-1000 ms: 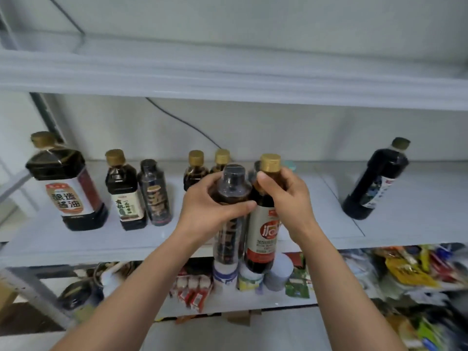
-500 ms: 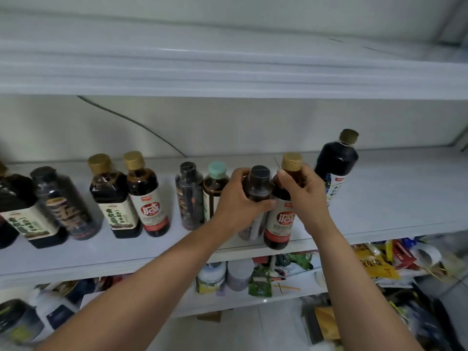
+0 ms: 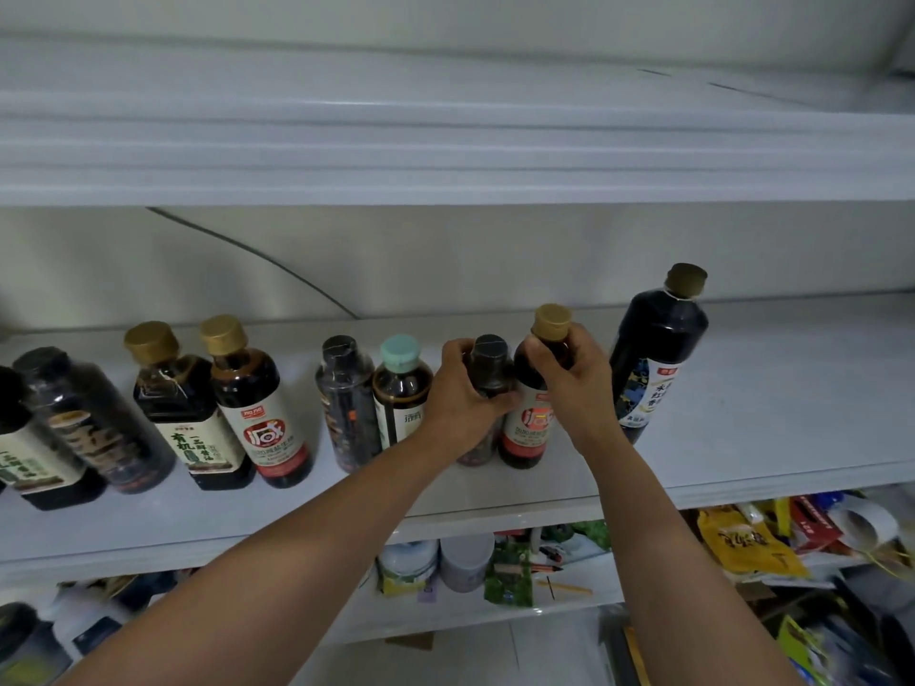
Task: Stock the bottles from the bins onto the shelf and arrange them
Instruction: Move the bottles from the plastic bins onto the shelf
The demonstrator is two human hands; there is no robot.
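The step in hand is placing: two bottles stand side by side, touching, on the middle shelf [image 3: 767, 418], with a hand on each. The left hand [image 3: 458, 401] grips the black-capped bottle [image 3: 489, 353] at its shoulder, its fingers [image 3: 458, 348] wrapped round from the left and the thumb across the front. The right hand [image 3: 579, 388] holds the gold-capped soy sauce bottle [image 3: 532, 425] by its neck, fingers clamped just under the cap. Both bases look to be down on the shelf, near the front edge, though the left forearm hides part of the black-capped one.

Both arms reach up and forward from below, wrists bent slightly inward toward each other.

The pair sits between the teal-capped bottle [image 3: 400, 388] on the left and the tall dark bottle [image 3: 653, 354] on the right. The next move probably calls for letting go of each bottle without tipping it. They may also need nudging back into line with the row and turning so the labels face front.
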